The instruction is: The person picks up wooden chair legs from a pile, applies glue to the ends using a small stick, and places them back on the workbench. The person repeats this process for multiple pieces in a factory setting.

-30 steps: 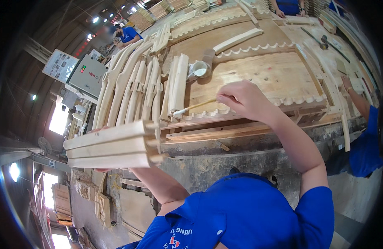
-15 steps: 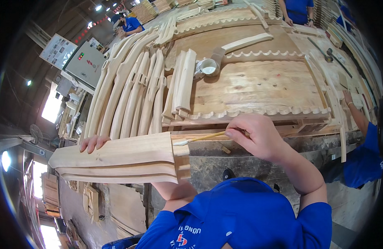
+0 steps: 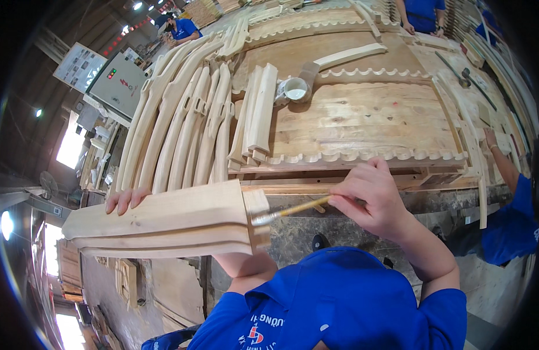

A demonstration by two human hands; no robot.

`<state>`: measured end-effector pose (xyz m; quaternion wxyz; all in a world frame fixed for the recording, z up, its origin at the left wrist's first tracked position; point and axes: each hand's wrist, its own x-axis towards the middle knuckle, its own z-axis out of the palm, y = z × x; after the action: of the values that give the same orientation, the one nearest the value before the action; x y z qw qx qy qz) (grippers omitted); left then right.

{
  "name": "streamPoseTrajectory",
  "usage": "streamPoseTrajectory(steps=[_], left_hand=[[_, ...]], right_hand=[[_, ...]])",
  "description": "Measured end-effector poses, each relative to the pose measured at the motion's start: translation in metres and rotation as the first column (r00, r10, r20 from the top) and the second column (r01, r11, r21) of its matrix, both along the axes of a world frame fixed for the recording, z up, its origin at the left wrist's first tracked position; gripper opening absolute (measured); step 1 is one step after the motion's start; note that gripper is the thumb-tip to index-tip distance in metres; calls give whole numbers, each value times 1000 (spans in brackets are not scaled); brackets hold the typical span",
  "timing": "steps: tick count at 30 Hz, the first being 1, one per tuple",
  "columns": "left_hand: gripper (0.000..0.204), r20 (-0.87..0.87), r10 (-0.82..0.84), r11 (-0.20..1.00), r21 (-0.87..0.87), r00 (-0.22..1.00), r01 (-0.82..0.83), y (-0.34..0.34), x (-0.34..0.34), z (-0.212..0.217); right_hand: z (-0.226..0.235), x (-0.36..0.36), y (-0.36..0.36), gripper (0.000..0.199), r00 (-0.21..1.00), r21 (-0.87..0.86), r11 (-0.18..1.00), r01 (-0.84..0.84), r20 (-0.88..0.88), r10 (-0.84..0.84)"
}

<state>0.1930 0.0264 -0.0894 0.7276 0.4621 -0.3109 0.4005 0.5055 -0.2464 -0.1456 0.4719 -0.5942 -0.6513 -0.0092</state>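
A bundle of pale wooden boards [image 3: 164,213], with moulded long edges and tenons at the right end, lies across my left forearm. Over its far edge curl the fingers of my left hand [image 3: 127,200], closed on the boards; the rest of that hand is hidden beneath them. My right hand [image 3: 371,197] pinches the yellow handle of a small brush [image 3: 298,207]. Its whitish bristles touch the shoulder beside the tenons [image 3: 259,233] at the boards' end. On the workbench beyond stands a cup of white liquid [image 3: 295,89], probably glue.
Long curved wooden pieces [image 3: 182,128] lie side by side on the left of the bench. Short boards [image 3: 259,114] are stacked beside the cup. Scalloped rails edge a wide wooden panel [image 3: 363,119]. A mallet [image 3: 465,73] lies at the right. Co-workers in blue [image 3: 421,14] stand around.
The brush tip has moved nearer to me, from the upper board's end down to the lower tenons. My right hand has come slightly lower, and the boards have shifted a little left.
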Motion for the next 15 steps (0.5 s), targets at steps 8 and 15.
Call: streamPoseTrajectory(steps=[8,15], left_hand=[[31,17,-68,997,37,998,67,12,-2,-11],[82,138,9,998,57,990,-17,19,1,-23]], right_hand=[[-7,5,1,7,997,-138,990,14,-67,-24],[-16,-13,12,8,990,-80,987,139,0,-140]])
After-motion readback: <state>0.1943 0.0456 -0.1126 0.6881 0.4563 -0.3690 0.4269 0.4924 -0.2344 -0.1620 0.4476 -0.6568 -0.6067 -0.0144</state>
